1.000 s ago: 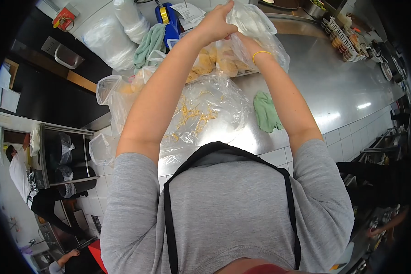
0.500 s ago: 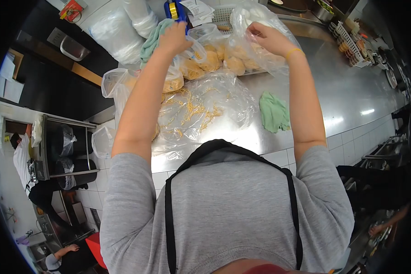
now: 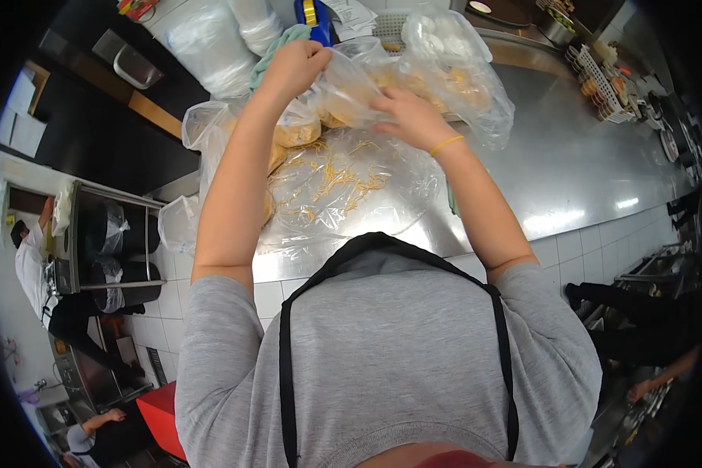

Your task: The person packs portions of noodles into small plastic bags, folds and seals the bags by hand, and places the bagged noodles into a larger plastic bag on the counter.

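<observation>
Counter (image 3: 558, 148): shiny steel, runs off right
Plastic sheet (image 3: 415, 191): lying crumpled on it, nearer me than the bag (image 3: 345, 90)
Bag: clear plastic, far side of the counter, between my hands
Left hand (image 3: 292, 70): fingers pinched on the bag's edge
Right hand (image 3: 416, 117): half-open at the bag, honestly can't tell if I've got hold
Noodle bits (image 3: 342, 175): all over the sheet

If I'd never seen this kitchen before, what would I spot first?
Probably the big grey shirt filling the lower middle. Next, near the top, the left hand gripping a cloudy plastic bag, with the right hand at its other side. Below them, thin yellow strands lie scattered on a clear plastic sheet.
</observation>
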